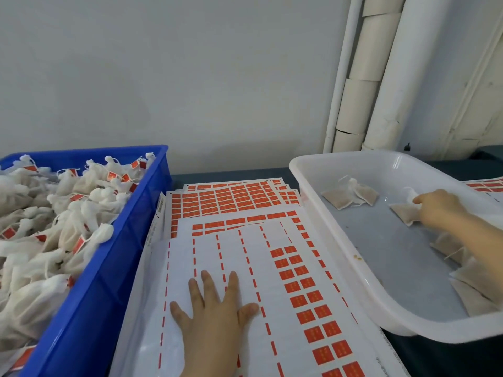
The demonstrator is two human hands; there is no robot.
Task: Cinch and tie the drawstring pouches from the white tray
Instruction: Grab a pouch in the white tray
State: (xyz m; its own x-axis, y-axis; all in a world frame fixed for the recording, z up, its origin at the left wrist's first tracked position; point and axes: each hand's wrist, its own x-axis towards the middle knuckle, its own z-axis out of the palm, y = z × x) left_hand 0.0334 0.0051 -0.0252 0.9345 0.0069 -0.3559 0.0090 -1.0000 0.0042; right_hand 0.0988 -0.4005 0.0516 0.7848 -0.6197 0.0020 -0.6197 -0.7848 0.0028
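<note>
Grey wall, dark table [435,357]: label sheets [245,202]; left hand [215,314] flat, open; right hand [438,208] pinching pouch [405,213] in white tray [326,235].

Right hand [435,209] pinching pouch [405,213] in white tray [340,240]

- Left hand [215,306]: palm down, flat, all five fingers spread and extended away from the body; thumb splayed to its right side.
- Left forearm: bare, rising from the lower frame edge.
- Right hand [438,206]: reached forward, fingers curled in a pinch (fingertips partly hidden).
- Right forearm: bare, entering from the right edge.
</note>
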